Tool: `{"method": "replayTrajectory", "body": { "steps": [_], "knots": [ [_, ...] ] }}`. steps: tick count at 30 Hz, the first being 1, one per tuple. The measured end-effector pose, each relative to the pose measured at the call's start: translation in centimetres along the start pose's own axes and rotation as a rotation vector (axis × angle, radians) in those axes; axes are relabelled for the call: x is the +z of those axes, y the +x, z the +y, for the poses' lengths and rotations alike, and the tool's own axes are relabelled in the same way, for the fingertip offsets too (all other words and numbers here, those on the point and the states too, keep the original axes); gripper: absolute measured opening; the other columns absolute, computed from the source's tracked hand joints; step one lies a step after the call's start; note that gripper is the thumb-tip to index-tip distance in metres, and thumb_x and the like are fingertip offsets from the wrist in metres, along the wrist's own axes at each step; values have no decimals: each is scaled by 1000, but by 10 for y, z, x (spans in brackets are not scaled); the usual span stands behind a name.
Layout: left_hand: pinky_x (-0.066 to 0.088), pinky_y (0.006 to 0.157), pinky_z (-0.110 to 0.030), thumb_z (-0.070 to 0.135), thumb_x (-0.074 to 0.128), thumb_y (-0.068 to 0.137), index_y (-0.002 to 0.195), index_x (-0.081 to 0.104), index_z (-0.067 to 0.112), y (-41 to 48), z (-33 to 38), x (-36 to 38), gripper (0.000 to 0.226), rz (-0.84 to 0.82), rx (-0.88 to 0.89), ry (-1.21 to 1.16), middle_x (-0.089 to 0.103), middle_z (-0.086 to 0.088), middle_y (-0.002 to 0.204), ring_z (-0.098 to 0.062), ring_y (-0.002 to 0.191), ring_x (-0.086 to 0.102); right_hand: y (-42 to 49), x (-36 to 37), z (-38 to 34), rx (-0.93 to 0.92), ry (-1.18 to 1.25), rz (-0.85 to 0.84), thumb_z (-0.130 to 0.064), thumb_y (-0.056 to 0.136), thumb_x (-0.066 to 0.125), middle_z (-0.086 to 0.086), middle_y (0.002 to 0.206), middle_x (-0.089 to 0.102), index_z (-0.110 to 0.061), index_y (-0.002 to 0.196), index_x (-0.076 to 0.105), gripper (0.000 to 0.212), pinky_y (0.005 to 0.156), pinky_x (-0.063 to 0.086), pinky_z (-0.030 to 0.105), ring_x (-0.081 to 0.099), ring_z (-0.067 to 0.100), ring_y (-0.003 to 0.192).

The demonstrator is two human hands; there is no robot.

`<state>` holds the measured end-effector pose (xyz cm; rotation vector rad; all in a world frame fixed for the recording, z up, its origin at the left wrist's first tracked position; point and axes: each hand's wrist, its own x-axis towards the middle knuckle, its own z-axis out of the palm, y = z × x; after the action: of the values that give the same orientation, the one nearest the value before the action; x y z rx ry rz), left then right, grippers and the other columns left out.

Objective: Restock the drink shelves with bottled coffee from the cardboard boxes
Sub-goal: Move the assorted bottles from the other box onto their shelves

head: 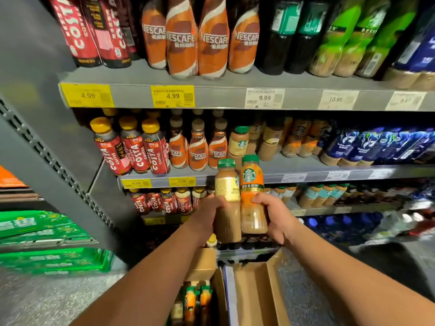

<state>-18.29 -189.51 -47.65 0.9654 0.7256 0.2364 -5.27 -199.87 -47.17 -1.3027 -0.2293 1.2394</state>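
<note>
My left hand [207, 214] grips a cream-labelled coffee bottle [227, 184] with a green cap. My right hand [276, 216] grips an orange-labelled Starbucks bottle [251, 184], also green-capped. Both bottles stand upright, side by side and touching, raised in front of the middle shelf edge [306, 176]. On that shelf a single cream Starbucks bottle [239, 142] stands at the front, with more coffee bottles behind and to its right. Below my arms is an open cardboard box [249, 290], and orange-labelled bottles [195, 300] sit in a box to its left.
Red Costa bottles [136, 151] and orange Nescafe bottles [197, 147] fill the shelf's left part; blue bottles [367, 147] fill the right. The top shelf [211, 81] carries larger bottles. Green crates [54, 245] stack at the left on the floor.
</note>
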Motion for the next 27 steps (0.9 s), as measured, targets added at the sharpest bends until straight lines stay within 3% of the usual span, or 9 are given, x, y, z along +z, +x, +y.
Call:
{"method": "replayTrajectory", "body": {
  "steps": [2,5,9,11,14,17,20,24,27],
  "knots": [
    [48,67,-31,20,59,69,94,55,9,5,0,11,28,38,-15,-63,56,-13,79,-26,67,56,3,-12,-7,17,14,-5,-12,85,53,14,89,67,-7,114,56,29,70,55,40,66,27,75],
    [52,65,-32,15,66,81,92,60,12,18,-3,28,13,96,-17,-102,67,-9,73,-25,63,64,10,-28,-16,-4,-22,-64,-18,76,69,14,88,68,-6,114,57,42,65,55,36,67,25,72],
    [52,70,-38,18,79,65,113,60,11,34,-4,57,52,187,11,-55,69,-9,87,-28,80,66,18,-52,-32,-32,-57,-72,-3,84,63,12,77,68,-6,107,59,24,56,56,32,67,21,62],
    [51,79,-43,14,72,76,110,62,14,39,-2,70,35,188,42,-18,70,-9,91,-30,88,64,20,-66,-43,-49,-103,-111,-8,77,69,15,89,70,-4,115,58,40,61,57,36,69,26,71],
    [47,92,-48,8,68,79,110,63,15,49,-3,85,33,186,104,39,71,-9,100,-30,99,63,27,-83,-56,-59,-190,-131,-21,64,76,17,106,70,-9,118,60,57,77,57,47,67,36,95],
    [46,91,-45,9,65,80,110,63,22,61,-6,96,33,229,146,64,71,-3,101,-24,100,62,35,-95,-64,-74,-224,-134,-20,68,75,20,112,68,-7,117,61,53,90,52,54,63,40,106],
    [47,96,-47,19,70,71,114,63,21,72,-6,103,44,248,232,99,71,-2,105,-23,104,63,41,-102,-70,-99,-244,-134,-8,78,69,20,110,69,-5,115,61,38,88,52,50,66,34,100],
    [55,85,-38,17,76,75,113,64,8,84,-1,110,41,232,332,55,72,-10,104,-25,97,69,48,-105,-78,-147,-212,-132,-6,77,71,17,109,70,-6,117,61,41,77,55,39,68,30,96],
    [57,72,-31,5,73,78,116,58,4,91,8,118,41,242,375,-26,71,-13,105,-22,91,70,52,-107,-87,-188,-223,-51,0,81,68,14,107,71,-6,116,61,36,82,56,40,68,29,98]
  ]
}}
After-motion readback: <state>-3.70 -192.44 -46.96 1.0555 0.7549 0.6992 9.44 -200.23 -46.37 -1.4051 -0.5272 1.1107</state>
